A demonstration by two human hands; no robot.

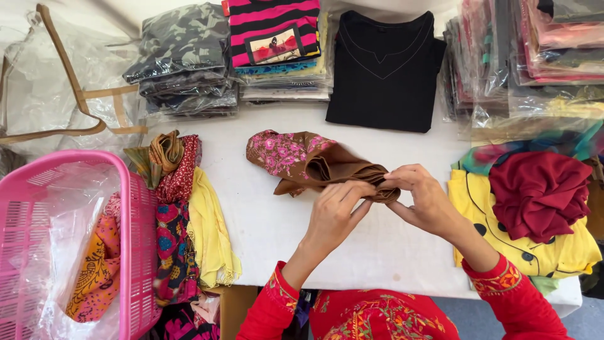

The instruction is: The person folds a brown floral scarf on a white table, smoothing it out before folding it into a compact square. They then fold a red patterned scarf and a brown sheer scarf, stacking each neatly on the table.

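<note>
Head view: the white tabletop (264, 233) fills the middle, ringed with cloth. At 12 o'clock lies a folded black top (385, 72), with stacks of bagged garments (182, 60) toward 11. At 8 o'clock stands a pink plastic basket (135, 252), lined with clear plastic, and a heap of printed scarves (179, 214) hangs beside it over the table edge. At 3 o'clock a maroon cloth (538, 192) sits bunched on a yellow garment (560, 255).

At the centre is the brown scarf with pink floral embroidery (308, 160). Its long axis runs from about 10 o'clock to 4 o'clock. The embroidered end at 10 lies spread loose on the tabletop; the end at 4 is gathered into tight layered folds. By the look of it, the folding is partly done, with the loose end left.

The left hand (336, 211) pinches the folded end from below, fingers closed on the cloth. The right hand (421, 195) grips the same end from the 3 o'clock side, thumb and fingers clenched on the folds.
</note>
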